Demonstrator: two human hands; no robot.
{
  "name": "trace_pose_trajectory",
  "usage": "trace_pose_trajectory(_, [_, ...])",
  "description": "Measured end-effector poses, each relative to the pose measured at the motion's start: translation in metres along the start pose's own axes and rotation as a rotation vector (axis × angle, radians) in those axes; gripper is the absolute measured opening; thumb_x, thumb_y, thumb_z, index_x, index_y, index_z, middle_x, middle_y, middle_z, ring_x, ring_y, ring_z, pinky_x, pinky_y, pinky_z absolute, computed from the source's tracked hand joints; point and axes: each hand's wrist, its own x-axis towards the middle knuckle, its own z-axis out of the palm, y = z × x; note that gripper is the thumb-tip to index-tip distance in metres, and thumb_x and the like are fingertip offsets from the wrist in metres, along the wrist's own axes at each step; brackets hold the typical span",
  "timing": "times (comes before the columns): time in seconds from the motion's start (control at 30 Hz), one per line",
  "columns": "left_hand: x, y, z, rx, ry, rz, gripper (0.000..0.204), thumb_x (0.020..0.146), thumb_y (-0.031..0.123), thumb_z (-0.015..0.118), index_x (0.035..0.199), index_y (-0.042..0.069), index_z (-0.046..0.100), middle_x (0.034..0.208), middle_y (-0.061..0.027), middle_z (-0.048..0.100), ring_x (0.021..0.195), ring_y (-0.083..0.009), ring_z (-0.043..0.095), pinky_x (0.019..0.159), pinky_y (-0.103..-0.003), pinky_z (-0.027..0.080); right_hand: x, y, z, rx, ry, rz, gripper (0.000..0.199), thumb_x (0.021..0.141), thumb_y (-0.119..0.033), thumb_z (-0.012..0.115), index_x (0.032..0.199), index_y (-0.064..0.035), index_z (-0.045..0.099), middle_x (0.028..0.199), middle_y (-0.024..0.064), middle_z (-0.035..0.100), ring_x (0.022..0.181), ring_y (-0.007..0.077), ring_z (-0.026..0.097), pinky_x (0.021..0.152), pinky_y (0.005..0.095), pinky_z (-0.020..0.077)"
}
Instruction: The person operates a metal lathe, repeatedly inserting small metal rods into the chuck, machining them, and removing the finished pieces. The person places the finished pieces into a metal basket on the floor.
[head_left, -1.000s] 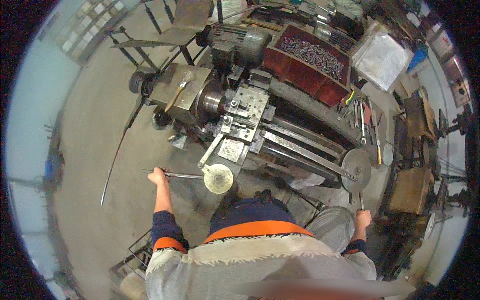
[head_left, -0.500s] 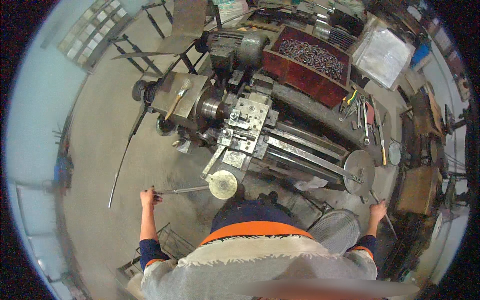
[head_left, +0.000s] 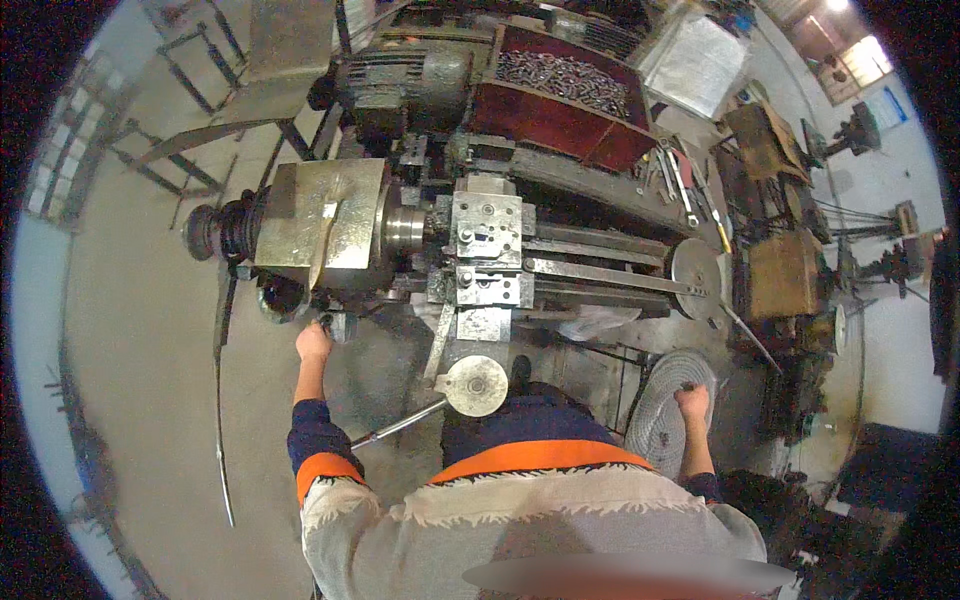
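Observation:
My left hand point(head_left: 313, 341) reaches to the front of a small lathe, below its metal headstock cover point(head_left: 350, 225). Its fingers are closed at a small dark part beside a little grey box point(head_left: 343, 327); what they grip is too small to make out. My right hand point(head_left: 690, 401) is closed above a round woven seat point(head_left: 668, 405), and whatever may be in it is hidden. Between my arms, a lever rod point(head_left: 400, 425) runs from a round brass-coloured disc point(head_left: 477, 386). The shiny chuck point(head_left: 405, 230) faces the tool block point(head_left: 487, 235).
A brush point(head_left: 323, 245) lies on the headstock cover. Behind the bed stands a red box point(head_left: 560, 125) full of small metal parts point(head_left: 565, 82). Wrenches point(head_left: 680, 185) lie to its right. A large disc point(head_left: 695, 275) with a handle rod point(head_left: 752, 338) sits at the bed's right end.
My left hand has let go of the brass disc's lever and moved forward to the lathe front. My right hand has left the large disc's rod and come over the seat. The view has shifted.

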Motion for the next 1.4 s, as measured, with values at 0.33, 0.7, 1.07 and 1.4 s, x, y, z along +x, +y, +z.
trace_pose_trajectory(0.33, [-0.006, 0.033, -0.003, -0.17, 0.007, -0.072, 0.033, 0.074, 0.024, 0.056, 0.099, 0.004, 0.051, 0.086, -0.0174, 0.062, 0.081, -0.0327, 0.06, 0.071, -0.043, 0.048, -0.017, -0.08, -0.028, 0.142, 0.172, -0.366, 0.025, 0.055, -0.012, 0.058, 0.076, 0.0011, 0.064, 0.072, 0.0196, 0.061, 0.069, 0.0339, 0.06, 0.065, 0.0375, 0.0475])
trace_pose_trajectory(0.7, [-0.031, -0.046, -0.116, -0.271, 0.414, 0.039, 0.029, 0.08, 0.027, 0.053, 0.101, 0.008, 0.058, 0.074, -0.019, 0.059, 0.069, -0.0358, 0.057, 0.061, -0.042, 0.045, -0.043, -0.45, -0.098, 0.329, 0.035, -1.448, 0.036, 0.056, -0.019, 0.065, 0.091, -0.01, 0.063, 0.084, 0.0137, 0.06, 0.083, 0.0321, 0.055, 0.077, 0.039, 0.0449])
trace_pose_trajectory(1.07, [-0.213, -0.082, -0.152, -0.103, 0.471, -0.684, 0.045, 0.087, 0.045, 0.037, 0.096, 0.008, 0.062, 0.085, -0.0167, 0.062, 0.079, -0.0366, 0.059, 0.068, -0.045, 0.045, -0.075, -0.552, -0.042, 0.083, -0.158, -1.579, 0.021, 0.053, -0.019, 0.057, 0.067, -0.0069, 0.067, 0.064, 0.0144, 0.06, 0.06, 0.0311, 0.059, 0.06, 0.0354, 0.0484])
trace_pose_trajectory(1.4, [-0.259, 0.006, -0.179, -0.11, 0.46, -0.462, 0.032, 0.081, 0.034, 0.051, 0.087, 0.003, 0.058, 0.08, -0.0196, 0.06, 0.074, -0.0373, 0.058, 0.065, -0.044, 0.045, -0.088, -0.525, -0.072, 0.255, -0.194, -1.717, 0.024, 0.053, -0.019, 0.057, 0.07, -0.004, 0.066, 0.078, 0.0156, 0.062, 0.078, 0.0288, 0.059, 0.072, 0.035, 0.0471])
